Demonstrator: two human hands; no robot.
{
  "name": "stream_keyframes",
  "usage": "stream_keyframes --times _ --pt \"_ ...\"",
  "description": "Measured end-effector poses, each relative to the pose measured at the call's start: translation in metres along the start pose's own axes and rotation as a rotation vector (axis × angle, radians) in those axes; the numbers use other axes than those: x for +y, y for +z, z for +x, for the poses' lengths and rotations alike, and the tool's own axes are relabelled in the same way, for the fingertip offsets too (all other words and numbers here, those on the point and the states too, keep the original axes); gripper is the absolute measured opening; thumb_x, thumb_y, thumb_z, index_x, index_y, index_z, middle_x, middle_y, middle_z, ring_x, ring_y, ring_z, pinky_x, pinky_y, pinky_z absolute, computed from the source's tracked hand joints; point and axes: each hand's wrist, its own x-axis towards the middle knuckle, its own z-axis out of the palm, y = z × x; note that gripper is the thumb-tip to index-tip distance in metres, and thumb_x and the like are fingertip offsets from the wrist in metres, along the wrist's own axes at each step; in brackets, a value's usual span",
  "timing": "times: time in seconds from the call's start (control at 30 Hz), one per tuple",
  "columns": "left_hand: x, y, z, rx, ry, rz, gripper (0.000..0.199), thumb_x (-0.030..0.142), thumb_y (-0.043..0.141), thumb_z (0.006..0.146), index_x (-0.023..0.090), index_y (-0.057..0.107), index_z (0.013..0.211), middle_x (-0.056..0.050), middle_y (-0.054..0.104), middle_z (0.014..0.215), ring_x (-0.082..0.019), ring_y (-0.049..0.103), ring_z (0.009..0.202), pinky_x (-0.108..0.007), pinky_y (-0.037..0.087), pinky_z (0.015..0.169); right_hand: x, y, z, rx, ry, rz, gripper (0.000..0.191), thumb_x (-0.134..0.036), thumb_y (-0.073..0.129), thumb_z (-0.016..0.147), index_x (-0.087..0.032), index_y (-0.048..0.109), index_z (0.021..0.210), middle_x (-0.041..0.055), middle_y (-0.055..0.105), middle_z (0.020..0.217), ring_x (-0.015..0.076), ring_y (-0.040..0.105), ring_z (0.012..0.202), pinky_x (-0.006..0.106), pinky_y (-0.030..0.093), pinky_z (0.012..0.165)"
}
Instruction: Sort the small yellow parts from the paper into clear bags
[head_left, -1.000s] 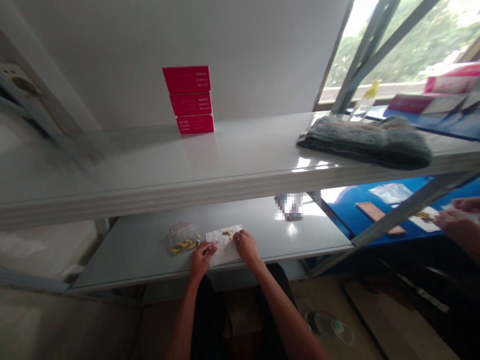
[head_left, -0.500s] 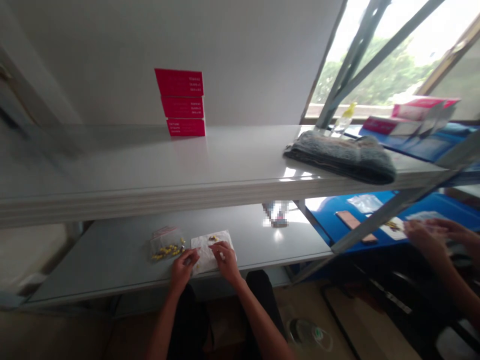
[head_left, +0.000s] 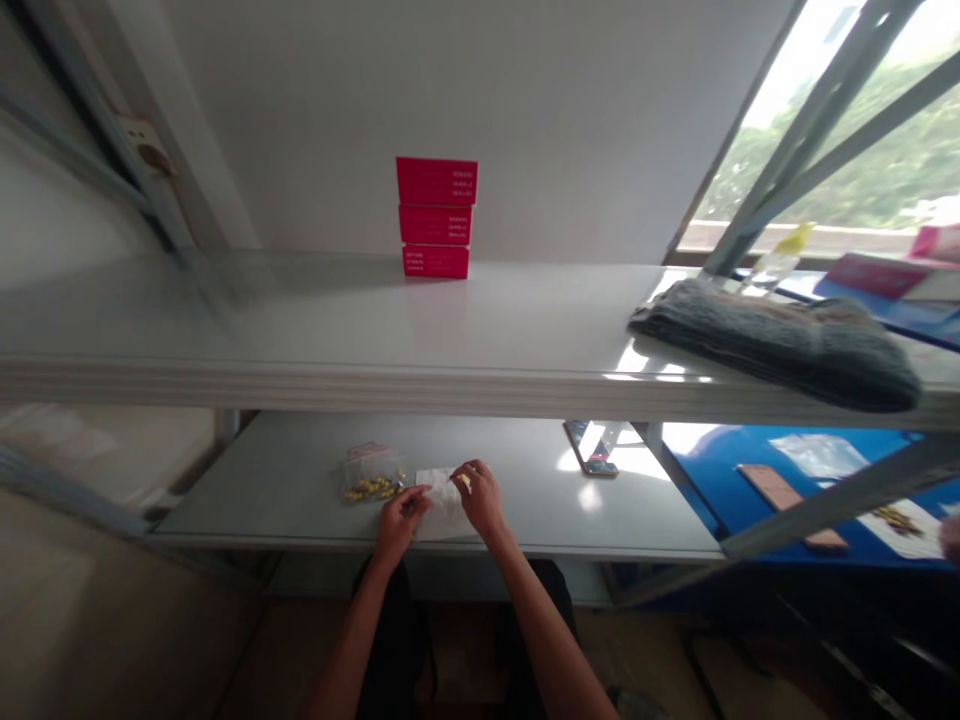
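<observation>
My left hand (head_left: pixel 400 522) is at the lower left edge of a white sheet of paper (head_left: pixel 439 522), thumb and fingers drawn together. Whatever it may hold is too small to make out. Over the right side of the sheet, my right hand (head_left: pixel 484 500) has its fingers curled in a pinch. A small yellowish bit (head_left: pixel 464 482) shows at its fingers; I cannot tell whether it is held or lies on the paper. Left of the paper lies a clear zip bag (head_left: pixel 369 462) with several small yellow and dark pieces (head_left: pixel 375 488) in it.
A phone (head_left: pixel 591 448) lies right of the paper on the grey lower shelf (head_left: pixel 277 480). Above, the upper shelf's edge (head_left: pixel 360 390) carries red boxes (head_left: pixel 436 220) and a folded grey cloth (head_left: pixel 772 340). A co-worker's hand (head_left: pixel 951 540) shows by a blue table (head_left: pixel 697 480) at right.
The view has turned left, so things sit further right. My right hand has moved away from me over the paper, covering the pieces there. The co-worker's hands have mostly left the view.
</observation>
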Motion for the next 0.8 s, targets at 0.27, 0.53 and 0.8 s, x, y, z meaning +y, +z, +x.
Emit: stream_keyframes --times 0.27,0.53,0.8 --pt "0.001 0.0 0.001 -0.054 0.018 0.013 0.039 0.047 0.072 0.079 0.018 0.076 0.104 -0.01 0.076 0.108 -0.028 0.069 0.101 -0.038 0.052 0.092 -0.022 -0.015 -0.016 -0.174 -0.1 0.231 0.016 -0.015 0.066 0.088 -0.023 0.079 0.09 0.0041 0.073 0.087 0.015 0.064 0.071 0.025 0.048 0.072" --pt "0.002 0.001 0.001 -0.024 -0.016 -0.077 0.043 0.047 0.076 0.074 0.016 0.075 0.104 -0.011 0.077 0.104 -0.026 0.07 0.096 -0.037 0.053 0.088 -0.015 -0.011 -0.014 -0.058 0.038 0.276 0.03 -0.015 0.05 0.091 -0.022 0.076 0.102 0.0055 0.077 0.102 0.0154 0.065 0.068 0.027 0.053 0.071" --pt "-0.004 0.001 0.002 -0.005 -0.045 -0.142 0.048 0.049 0.074 0.077 0.015 0.072 0.111 -0.011 0.077 0.102 -0.025 0.071 0.093 -0.035 0.054 0.084 0.007 0.006 0.017 -0.129 0.088 -0.159 0.017 -0.012 0.062 0.089 -0.021 0.077 0.091 0.0083 0.068 0.107 0.0205 0.062 0.102 0.027 0.047 0.084"
